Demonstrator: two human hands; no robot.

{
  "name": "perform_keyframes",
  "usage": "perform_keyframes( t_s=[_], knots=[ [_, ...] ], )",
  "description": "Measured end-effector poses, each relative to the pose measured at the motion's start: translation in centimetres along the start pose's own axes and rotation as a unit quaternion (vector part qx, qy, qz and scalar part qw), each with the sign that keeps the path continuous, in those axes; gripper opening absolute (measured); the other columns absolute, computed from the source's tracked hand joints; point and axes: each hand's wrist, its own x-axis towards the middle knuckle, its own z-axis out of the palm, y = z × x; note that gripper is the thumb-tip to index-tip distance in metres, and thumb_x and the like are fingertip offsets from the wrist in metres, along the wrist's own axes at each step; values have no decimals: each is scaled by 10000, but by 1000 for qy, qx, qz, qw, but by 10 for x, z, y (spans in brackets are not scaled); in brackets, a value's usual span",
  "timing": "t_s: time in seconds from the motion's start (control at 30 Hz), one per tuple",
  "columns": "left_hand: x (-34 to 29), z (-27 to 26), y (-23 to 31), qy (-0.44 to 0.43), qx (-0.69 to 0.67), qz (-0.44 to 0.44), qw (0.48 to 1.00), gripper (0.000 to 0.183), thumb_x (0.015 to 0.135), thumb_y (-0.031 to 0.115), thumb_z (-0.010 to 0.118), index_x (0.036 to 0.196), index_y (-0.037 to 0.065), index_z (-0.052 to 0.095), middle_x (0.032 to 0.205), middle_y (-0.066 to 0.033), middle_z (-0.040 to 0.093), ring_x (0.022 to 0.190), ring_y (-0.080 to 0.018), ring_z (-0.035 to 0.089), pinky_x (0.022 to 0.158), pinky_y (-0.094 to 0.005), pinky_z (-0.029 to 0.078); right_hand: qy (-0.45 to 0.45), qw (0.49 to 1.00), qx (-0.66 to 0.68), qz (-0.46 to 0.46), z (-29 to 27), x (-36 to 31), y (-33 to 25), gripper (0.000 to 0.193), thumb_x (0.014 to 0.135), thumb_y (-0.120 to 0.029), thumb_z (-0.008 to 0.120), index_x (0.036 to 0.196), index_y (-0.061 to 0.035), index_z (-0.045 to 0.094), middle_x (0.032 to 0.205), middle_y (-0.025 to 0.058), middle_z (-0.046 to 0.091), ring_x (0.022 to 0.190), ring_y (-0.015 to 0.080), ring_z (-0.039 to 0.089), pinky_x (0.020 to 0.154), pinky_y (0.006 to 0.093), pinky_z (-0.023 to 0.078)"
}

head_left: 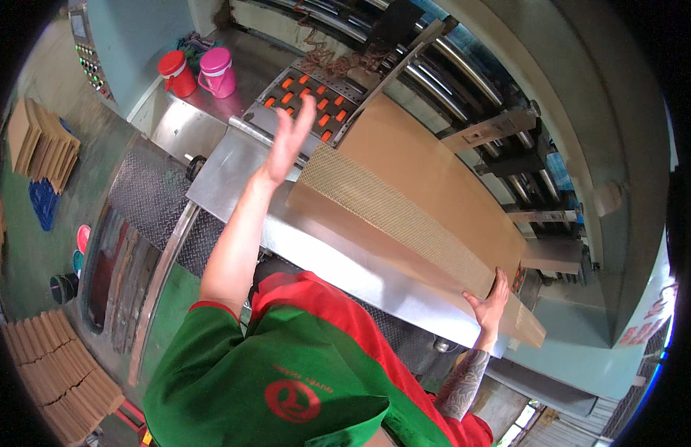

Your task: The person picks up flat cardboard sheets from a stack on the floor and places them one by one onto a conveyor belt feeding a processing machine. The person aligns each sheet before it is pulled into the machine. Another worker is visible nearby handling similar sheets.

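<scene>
A stack of brown corrugated cardboard sheets (390, 207) lies on the machine's feed table, its fluted edges facing me. Behind it a flat brown sheet face (435, 175) slopes up toward the rollers. My left hand (289, 141) is raised just off the stack's left end, fingers stretched and nothing in them. At the right end of the stack, my right hand (490, 302) lies against the cardboard with thumb and fingers spread. Whether it presses on the sheets or only touches them, I cannot tell. Bare metal of the feed table (323, 257) shows between the stack and my body.
Orange roller wheels (323, 104) sit beyond my left hand. A red jug (177, 74) and a pink jug (217, 73) stand on a metal ledge. Steel rollers (453, 82) run along the machine. Cardboard piles (62, 365) and a control panel (88, 56) are at left.
</scene>
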Motion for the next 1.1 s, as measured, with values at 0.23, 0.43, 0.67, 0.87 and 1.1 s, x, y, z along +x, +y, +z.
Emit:
perform_keyframes(
  t_s=[0.23, 0.43, 0.67, 0.87, 1.1],
  knots=[
    [-3, -2, -8, -47, -14, -28, 998, 1171, 959, 935, 25, 1779, 99, 26, 1867, -103, -13, 1720, -258, 10, 1377, -458, -56, -3, 1000, 1, 5, -2, 2, -3, 1298, 614, -526, 1009, 1646, -19, 406, 1665, 237, 462, 1599, 418, 370, 1324, 569, 270],
    [-7, 4, 3, 16, 4, 10, 1000, 1150, 981, 917, 26, 1777, 87, 55, 1866, -100, 22, 1720, -250, 46, 1377, -454, -52, -2, 1000, 3, 3, -2, 1, -2, 1289, 612, -529, 1007, 1638, -17, 419, 1662, 239, 465, 1597, 427, 370, 1318, 575, 272],
    [-12, 0, 26, 103, -13, 70, 992, 1143, 996, 896, -9, 1773, 61, 62, 1869, -88, 23, 1721, -281, 30, 1377, -455, -49, -1, 1000, 3, -7, -1, 1, 0, 1282, 617, -533, 1004, 1636, -15, 425, 1650, 246, 472, 1583, 434, 384, 1308, 569, 288],
    [-27, 5, 15, -86, 80, 31, 993, 1054, 1052, 816, -23, 1769, 54, 95, 1865, -91, 49, 1719, -251, 35, 1379, -433, -52, -3, 1000, -1, -4, 0, 3, 1, 1290, 612, -528, 1007, 1641, -21, 418, 1655, 233, 468, 1587, 421, 384, 1306, 562, 296],
    [-37, 9, 19, -2, 102, 42, 994, 1084, 1025, 858, -13, 1771, 72, 35, 1863, -112, -23, 1719, -260, -22, 1371, -450, -72, 0, 1000, -3, -4, 1, 3, 3, 1298, 615, -512, 1010, 1654, -30, 399, 1661, 216, 468, 1588, 417, 384, 1307, 575, 285]
  ],
)
